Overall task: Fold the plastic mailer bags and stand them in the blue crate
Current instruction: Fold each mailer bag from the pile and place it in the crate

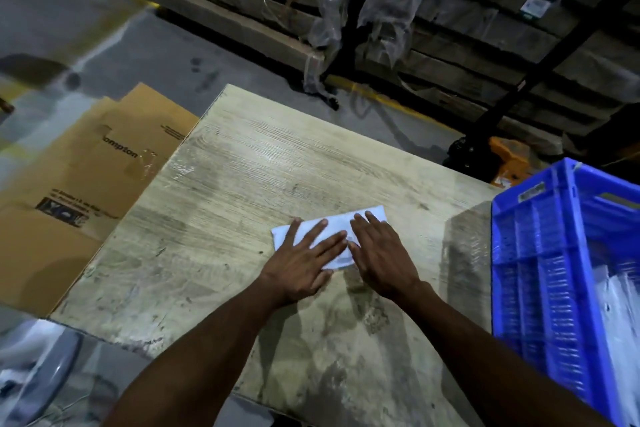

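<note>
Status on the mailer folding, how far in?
Done: pale plastic, seemingly earlier bags, sits in the blue slatted plastic crate. In hand: left hand and right hand press a folded white plastic mailer bag flat on the worn wooden table. Left: stand it in the crate.

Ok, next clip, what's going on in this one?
A person is folding a white plastic mailer bag on a worn wooden table. Both hands lie flat on it, the left hand and the right hand side by side, pressing it down. The blue crate stands at the table's right edge with some pale plastic already inside. Flattened cardboard lies to the left.
</note>
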{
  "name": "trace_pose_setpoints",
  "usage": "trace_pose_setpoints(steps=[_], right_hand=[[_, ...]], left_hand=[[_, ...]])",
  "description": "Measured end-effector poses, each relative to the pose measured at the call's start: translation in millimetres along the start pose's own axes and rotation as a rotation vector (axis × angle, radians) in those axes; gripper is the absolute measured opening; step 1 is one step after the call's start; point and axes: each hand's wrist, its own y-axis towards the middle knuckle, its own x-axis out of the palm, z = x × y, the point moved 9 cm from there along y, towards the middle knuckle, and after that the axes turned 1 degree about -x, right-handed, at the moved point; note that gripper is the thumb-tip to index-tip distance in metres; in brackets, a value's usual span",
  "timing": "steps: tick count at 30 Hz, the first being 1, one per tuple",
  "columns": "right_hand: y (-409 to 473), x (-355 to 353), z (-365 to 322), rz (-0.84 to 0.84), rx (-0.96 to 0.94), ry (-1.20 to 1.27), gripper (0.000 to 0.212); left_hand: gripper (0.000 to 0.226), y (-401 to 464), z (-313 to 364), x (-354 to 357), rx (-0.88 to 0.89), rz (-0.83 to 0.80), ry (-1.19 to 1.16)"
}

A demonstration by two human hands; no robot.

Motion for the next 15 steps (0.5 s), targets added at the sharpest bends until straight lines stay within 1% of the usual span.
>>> trace_pose_setpoints(steps=[2,4,7,9,11,13,15], right_hand=[[-21,10,15,-0.083,0.071,0.008,0.061],[-45,25,26,-0.159,0.133,0.049,0.065],[-80,44,33,-0.252,0.192,0.099,0.072],[-94,48,33,-0.273,0.216,0.12,0.075],[-99,43,33,-0.242,0.244,0.121,0.074],[-92,33,36,-0.17,0.291,0.126,0.068],[-75,27,38,-0.149,0.319,0.13,0.065]], left_hand=[[0.067,1,16,4,0.099,-0.038,0.012],[0.069,3,25,6,0.17,-0.06,0.002],[0.071,4,28,0,0.238,-0.054,-0.019],[0.072,4,29,-7,0.27,-0.046,-0.003],[0.072,11,29,-13,0.213,-0.037,0.023],[0.068,26,27,-18,0.07,-0.033,0.013],[0.062,41,25,-17,-0.077,-0.043,-0.007]])
